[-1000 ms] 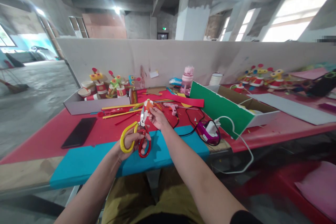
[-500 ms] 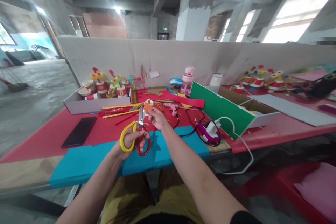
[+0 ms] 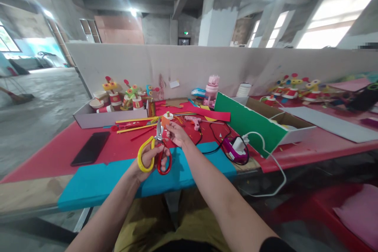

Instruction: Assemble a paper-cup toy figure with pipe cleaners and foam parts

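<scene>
My left hand (image 3: 147,159) is closed round the yellow and red handles of a pair of scissors (image 3: 158,149), blades pointing up and away. My right hand (image 3: 177,134) pinches a small orange paper piece (image 3: 164,121) at the blade tips. Both hands are held above the blue sheet (image 3: 118,179) at the near edge of the red table (image 3: 59,153).
A black phone (image 3: 90,148) lies left. An open white box (image 3: 109,117) holds several paper-cup figures. Yellow sticks (image 3: 132,124), a pink glue gun (image 3: 193,121), a purple and white device (image 3: 234,147) with cables, a green-sided box (image 3: 251,122) and more figures (image 3: 291,86) are behind and right.
The scissor handles have closed a little and the orange piece has shifted slightly at the blades. The view has drifted a bit; both hands stay in place.
</scene>
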Available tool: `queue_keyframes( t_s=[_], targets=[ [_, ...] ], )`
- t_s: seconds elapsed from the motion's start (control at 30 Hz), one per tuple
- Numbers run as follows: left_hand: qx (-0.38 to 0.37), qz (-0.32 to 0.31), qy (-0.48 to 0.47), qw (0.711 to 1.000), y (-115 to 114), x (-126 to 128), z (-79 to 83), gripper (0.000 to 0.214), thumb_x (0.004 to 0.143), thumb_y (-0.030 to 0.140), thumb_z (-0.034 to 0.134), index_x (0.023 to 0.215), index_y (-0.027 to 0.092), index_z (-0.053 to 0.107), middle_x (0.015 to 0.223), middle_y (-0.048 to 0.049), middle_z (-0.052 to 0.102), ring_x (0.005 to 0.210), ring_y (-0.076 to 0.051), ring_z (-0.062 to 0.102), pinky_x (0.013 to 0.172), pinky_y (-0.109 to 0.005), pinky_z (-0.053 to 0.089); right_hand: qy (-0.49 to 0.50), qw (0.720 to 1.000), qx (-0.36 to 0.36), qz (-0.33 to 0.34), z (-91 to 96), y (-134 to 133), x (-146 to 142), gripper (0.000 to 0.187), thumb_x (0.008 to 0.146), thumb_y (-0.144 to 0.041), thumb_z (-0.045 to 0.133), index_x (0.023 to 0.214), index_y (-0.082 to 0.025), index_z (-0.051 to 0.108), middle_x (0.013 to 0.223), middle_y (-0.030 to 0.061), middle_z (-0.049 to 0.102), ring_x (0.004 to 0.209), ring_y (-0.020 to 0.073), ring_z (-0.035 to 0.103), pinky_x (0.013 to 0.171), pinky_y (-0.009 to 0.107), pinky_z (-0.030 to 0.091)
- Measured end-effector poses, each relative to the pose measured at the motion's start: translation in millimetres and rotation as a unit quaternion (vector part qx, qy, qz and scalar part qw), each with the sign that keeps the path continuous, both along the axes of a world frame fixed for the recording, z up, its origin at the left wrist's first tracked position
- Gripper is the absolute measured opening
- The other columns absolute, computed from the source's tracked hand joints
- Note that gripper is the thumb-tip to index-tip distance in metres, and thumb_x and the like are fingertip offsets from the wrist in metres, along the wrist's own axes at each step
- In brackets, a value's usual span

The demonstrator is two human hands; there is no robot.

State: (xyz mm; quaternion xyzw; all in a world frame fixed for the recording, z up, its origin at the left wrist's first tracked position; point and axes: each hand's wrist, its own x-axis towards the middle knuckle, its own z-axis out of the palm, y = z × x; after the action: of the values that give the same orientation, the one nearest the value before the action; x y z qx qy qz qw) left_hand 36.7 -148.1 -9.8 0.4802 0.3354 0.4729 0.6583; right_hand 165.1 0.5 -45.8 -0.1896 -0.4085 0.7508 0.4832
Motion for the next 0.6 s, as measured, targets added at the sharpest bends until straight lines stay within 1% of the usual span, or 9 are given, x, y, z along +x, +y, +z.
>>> queue_keyframes(
  t_s=[0.07,0.2,0.3,0.4,0.47,0.5,0.57,0.6],
  targets=[
    [-0.005,0.007,0.002,1.000,1.8,1.8,2.2,0.029,0.084,0.039,0.062,0.096,0.013,0.060,0.058,-0.0026,0.060,0.046,-0.013,0.055,0.042,-0.023,0.044,-0.005,1.000,0.005,0.009,-0.2,-1.3,-0.3,0.039,0.061,-0.024,0.085,0.088,-0.019,0.057,0.058,-0.0102,0.054,0.044,0.0048,0.047,0.044,0.016,0.040],
    [-0.009,0.017,0.020,1.000,3.4,4.3,7.9,0.029,0.082,0.040,0.064,0.083,0.012,0.059,0.057,-0.0039,0.060,0.047,-0.013,0.056,0.043,-0.022,0.043,-0.003,1.000,0.005,0.006,0.1,-2.6,-1.1,0.039,0.060,-0.023,0.085,0.085,-0.019,0.056,0.060,-0.0105,0.055,0.045,0.0043,0.048,0.045,0.017,0.041],
    [0.010,0.023,0.020,0.999,4.1,7.8,6.2,0.028,0.081,0.041,0.064,0.082,0.014,0.057,0.056,-0.0024,0.060,0.046,-0.012,0.055,0.043,-0.022,0.043,-0.002,1.000,0.002,0.006,0.8,-3.2,-1.1,0.039,0.059,-0.023,0.086,0.083,-0.019,0.056,0.059,-0.0107,0.054,0.046,0.0039,0.047,0.044,0.016,0.040],
    [0.028,0.049,0.029,0.998,3.9,13.8,1.7,0.029,0.082,0.043,0.063,0.079,0.015,0.055,0.049,0.0024,0.053,0.038,-0.009,0.048,0.038,-0.021,0.040,0.001,1.000,0.006,0.011,-0.1,-2.8,-0.9,0.039,0.058,-0.024,0.087,0.084,-0.018,0.058,0.059,-0.0105,0.054,0.046,0.0036,0.047,0.044,0.015,0.042],
    [0.037,0.082,0.032,0.995,3.9,14.7,0.9,0.030,0.080,0.045,0.064,0.083,0.016,0.054,0.050,0.0049,0.052,0.033,-0.006,0.042,0.034,-0.020,0.038,0.004,1.000,0.006,0.012,-1.6,-1.4,-0.9,0.038,0.058,-0.024,0.086,0.084,-0.018,0.059,0.061,-0.0096,0.057,0.046,0.0033,0.049,0.045,0.014,0.043],
    [0.044,0.100,0.039,0.993,4.6,12.2,1.5,0.032,0.079,0.045,0.065,0.088,0.017,0.054,0.053,0.0055,0.054,0.032,-0.006,0.040,0.033,-0.019,0.037,0.005,1.000,0.003,0.011,-2.4,-0.3,-0.9,0.037,0.059,-0.023,0.086,0.084,-0.018,0.059,0.062,-0.0089,0.058,0.046,0.0033,0.049,0.045,0.014,0.043],
    [0.059,0.133,0.090,0.985,8.2,-1.2,4.5,0.040,0.077,0.046,0.066,0.104,0.020,0.052,0.058,0.0062,0.057,0.031,-0.006,0.040,0.031,-0.020,0.036,0.010,1.000,-0.011,0.003,-3.6,2.3,-0.5,0.032,0.063,-0.021,0.084,0.083,-0.018,0.059,0.064,-0.0068,0.062,0.047,0.0032,0.051,0.045,0.013,0.042],
    [0.067,0.143,0.142,0.977,11.3,-12.4,6.2,0.046,0.076,0.047,0.066,0.111,0.021,0.051,0.057,0.0067,0.056,0.031,-0.008,0.040,0.031,-0.020,0.035,0.015,1.000,-0.020,-0.004,-3.6,3.7,-0.1,0.030,0.065,-0.021,0.082,0.084,-0.017,0.059,0.066,-0.0055,0.064,0.047,0.0030,0.051,0.045,0.012,0.043]
  ],
)
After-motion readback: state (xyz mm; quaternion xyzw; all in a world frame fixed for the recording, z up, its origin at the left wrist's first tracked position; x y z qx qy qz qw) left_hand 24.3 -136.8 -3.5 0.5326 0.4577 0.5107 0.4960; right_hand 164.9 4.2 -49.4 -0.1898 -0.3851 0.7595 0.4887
